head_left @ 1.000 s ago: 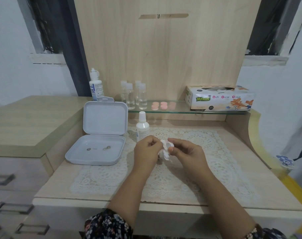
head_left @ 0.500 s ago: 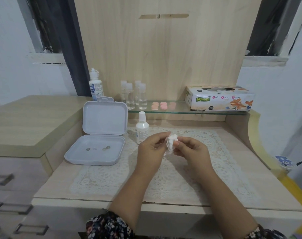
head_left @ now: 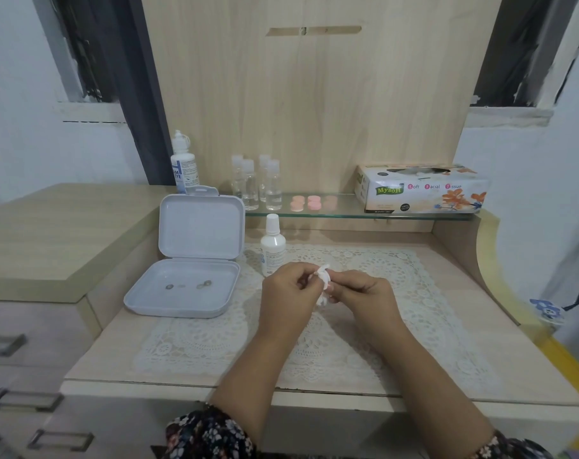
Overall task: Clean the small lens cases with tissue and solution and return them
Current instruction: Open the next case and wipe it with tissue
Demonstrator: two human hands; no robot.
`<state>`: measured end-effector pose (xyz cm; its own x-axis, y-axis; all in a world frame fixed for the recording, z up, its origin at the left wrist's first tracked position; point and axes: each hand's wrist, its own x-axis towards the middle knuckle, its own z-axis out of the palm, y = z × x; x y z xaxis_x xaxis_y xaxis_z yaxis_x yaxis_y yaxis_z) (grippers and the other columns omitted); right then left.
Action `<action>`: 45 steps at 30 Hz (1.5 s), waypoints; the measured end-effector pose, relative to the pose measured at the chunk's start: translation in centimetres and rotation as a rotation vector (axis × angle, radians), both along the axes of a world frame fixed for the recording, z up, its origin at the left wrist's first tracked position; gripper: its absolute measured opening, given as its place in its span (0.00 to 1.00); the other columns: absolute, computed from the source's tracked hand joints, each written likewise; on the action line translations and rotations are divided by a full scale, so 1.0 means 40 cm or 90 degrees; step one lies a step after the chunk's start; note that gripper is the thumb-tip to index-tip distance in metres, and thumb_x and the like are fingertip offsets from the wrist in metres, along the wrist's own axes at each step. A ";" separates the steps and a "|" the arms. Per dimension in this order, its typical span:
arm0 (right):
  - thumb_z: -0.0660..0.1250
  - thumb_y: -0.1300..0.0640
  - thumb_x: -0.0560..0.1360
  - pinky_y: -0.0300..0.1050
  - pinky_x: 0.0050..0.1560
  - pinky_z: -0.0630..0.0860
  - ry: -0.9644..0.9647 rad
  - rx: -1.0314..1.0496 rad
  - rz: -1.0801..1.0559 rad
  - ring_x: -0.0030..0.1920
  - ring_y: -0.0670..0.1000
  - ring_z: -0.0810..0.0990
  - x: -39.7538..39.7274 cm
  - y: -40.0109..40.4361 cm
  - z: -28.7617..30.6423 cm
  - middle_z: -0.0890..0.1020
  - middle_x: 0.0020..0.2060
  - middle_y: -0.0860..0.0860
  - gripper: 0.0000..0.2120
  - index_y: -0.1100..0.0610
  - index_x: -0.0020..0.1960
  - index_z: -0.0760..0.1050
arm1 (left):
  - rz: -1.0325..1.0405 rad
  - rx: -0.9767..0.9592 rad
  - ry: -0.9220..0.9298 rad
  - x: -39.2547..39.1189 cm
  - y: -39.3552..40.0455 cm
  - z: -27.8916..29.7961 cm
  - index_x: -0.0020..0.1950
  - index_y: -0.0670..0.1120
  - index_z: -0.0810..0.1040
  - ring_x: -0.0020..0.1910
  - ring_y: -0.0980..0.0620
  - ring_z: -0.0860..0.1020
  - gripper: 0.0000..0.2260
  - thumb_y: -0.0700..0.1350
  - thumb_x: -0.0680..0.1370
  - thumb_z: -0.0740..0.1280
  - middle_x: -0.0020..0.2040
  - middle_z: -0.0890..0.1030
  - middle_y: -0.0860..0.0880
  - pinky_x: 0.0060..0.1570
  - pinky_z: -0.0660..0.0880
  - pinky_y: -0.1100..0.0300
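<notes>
My left hand (head_left: 286,286) and right hand (head_left: 361,293) pinch the soft tissue (head_left: 323,279) over the bench (head_left: 447,359), wrapped round something tiny, probably light and slippery, so I hold its edges.

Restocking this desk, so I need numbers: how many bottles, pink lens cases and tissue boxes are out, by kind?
Clear small bottles: 4
White bottles: 2
Pink lens cases: 3, the rightmost faint through the glass
Tissue box: 1
Total: 10
</notes>
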<state>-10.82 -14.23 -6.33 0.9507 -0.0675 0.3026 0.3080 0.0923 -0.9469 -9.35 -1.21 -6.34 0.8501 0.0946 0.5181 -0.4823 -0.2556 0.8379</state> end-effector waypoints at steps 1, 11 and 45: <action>0.71 0.71 0.70 0.34 0.42 0.77 -0.006 -0.005 0.001 0.37 0.45 0.79 0.000 0.001 0.000 0.84 0.38 0.53 0.11 0.58 0.47 0.85 | -0.010 -0.030 0.042 -0.002 0.001 0.005 0.40 0.48 0.84 0.36 0.56 0.79 0.06 0.37 0.72 0.71 0.36 0.82 0.53 0.38 0.77 0.62; 0.68 0.63 0.76 0.30 0.51 0.74 -0.005 -0.177 -0.015 0.50 0.38 0.79 -0.014 0.021 -0.004 0.81 0.50 0.41 0.17 0.45 0.59 0.81 | -0.078 -0.231 0.277 0.016 0.018 0.024 0.40 0.37 0.81 0.29 0.51 0.77 0.03 0.34 0.73 0.68 0.35 0.81 0.39 0.29 0.73 0.60; 0.66 0.63 0.78 0.33 0.43 0.76 0.022 -0.170 0.005 0.37 0.41 0.80 -0.021 0.018 0.010 0.85 0.40 0.45 0.15 0.44 0.51 0.81 | 0.051 -0.112 0.220 0.015 0.021 0.018 0.34 0.49 0.81 0.30 0.51 0.80 0.10 0.35 0.69 0.70 0.30 0.82 0.50 0.34 0.80 0.55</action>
